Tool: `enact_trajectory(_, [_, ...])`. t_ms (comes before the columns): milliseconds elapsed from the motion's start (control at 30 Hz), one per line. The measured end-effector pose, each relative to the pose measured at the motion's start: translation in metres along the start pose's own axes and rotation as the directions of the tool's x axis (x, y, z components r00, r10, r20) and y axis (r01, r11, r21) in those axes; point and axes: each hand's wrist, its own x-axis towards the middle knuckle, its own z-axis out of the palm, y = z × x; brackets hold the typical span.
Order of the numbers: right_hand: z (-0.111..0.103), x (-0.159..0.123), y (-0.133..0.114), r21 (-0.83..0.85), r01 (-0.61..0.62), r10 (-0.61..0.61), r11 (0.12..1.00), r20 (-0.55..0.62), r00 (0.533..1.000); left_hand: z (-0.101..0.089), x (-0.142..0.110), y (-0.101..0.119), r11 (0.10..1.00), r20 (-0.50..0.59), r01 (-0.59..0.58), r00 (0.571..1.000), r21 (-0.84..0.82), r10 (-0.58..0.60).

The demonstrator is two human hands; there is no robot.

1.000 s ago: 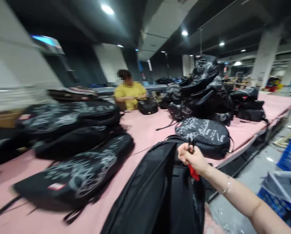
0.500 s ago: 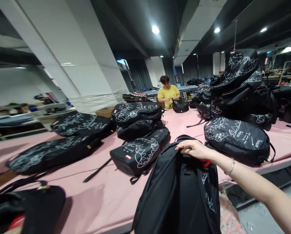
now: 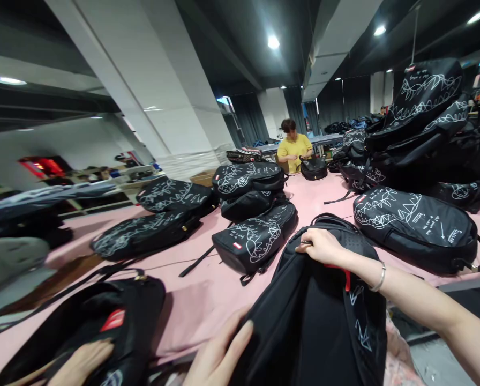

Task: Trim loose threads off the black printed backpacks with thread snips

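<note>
A black backpack [image 3: 316,321] with white scribble print stands tilted before me, its opening toward me. My right hand [image 3: 324,247], a bracelet on the wrist, is closed on its top edge. By the bag's left edge, my left hand [image 3: 224,348] grips the fabric, thumb showing; its lower part runs out of view. A red strip hangs just below my right hand. Nearby at the lower left, another person's hand [image 3: 83,362] reaches into a second open black backpack [image 3: 143,316] with a red label inside.
Several printed black backpacks lie on the pink-covered table [image 3: 192,300], including a stack [image 3: 250,182] ahead and one bag [image 3: 417,228] at the right. Behind it rises a tall pile [image 3: 425,118]. A person in yellow [image 3: 294,147] handles a bag at the far end. A white pillar [image 3: 155,80] stands left.
The view has swung left. My left hand has come into view on the backpack's left edge. The other person's hand now shows inside the neighbouring bag. My right hand keeps its hold.
</note>
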Motion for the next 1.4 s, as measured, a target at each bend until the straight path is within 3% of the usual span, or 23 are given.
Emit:
enact_trajectory(100, [-0.005, -0.009, -0.013, -0.064, 0.024, -0.023, 0.998, 0.014, 1.000, 0.022, 0.022, 0.026, 0.958, 0.118, -0.208, 0.975, 0.199, 0.188])
enact_trajectory(233, [-0.011, -0.017, -0.018, -0.046, 0.061, -0.061, 0.997, 0.003, 0.998, 0.051, 0.042, 0.031, 0.940, 0.156, -0.278, 0.956, 0.199, 0.250])
enact_trajectory(333, [-0.012, -0.027, -0.014, 0.105, 0.114, -0.108, 0.988, -0.060, 0.992, 0.060, 0.044, 0.027, 0.983, 0.184, -0.183, 0.966, -0.006, 0.181])
enact_trajectory(400, [-0.012, -0.038, -0.012, 0.178, 0.136, -0.102, 0.975, -0.186, 0.977, 0.063, 0.039, 0.026, 0.984, 0.211, -0.069, 0.972, -0.166, 0.104])
enact_trajectory(500, [-0.012, -0.056, -0.011, 0.186, 0.182, -0.110, 0.966, -0.346, 0.932, 0.065, 0.033, 0.029, 0.944, 0.268, 0.090, 0.963, -0.318, -0.001])
enact_trajectory(567, [-0.012, -0.065, -0.009, 0.165, 0.258, -0.182, 0.952, -0.372, 0.910, 0.065, 0.030, 0.030, 0.920, 0.272, 0.148, 0.961, -0.364, -0.047])
enact_trajectory(700, [-0.009, -0.074, -0.004, 0.005, 0.352, -0.331, 0.936, -0.328, 0.885, 0.066, 0.028, 0.029, 0.901, 0.268, 0.182, 0.960, -0.394, -0.077])
enact_trajectory(933, [-0.014, -0.078, -0.004, -0.255, 0.369, -0.419, 0.894, -0.182, 0.889, 0.064, 0.028, 0.024, 0.869, 0.338, 0.238, 0.937, -0.433, -0.088])
enact_trajectory(1400, [-0.029, -0.075, -0.011, -0.335, 0.461, -0.490, 0.822, -0.001, 0.872, 0.061, 0.024, 0.022, 0.869, 0.333, 0.216, 0.941, -0.445, -0.063])
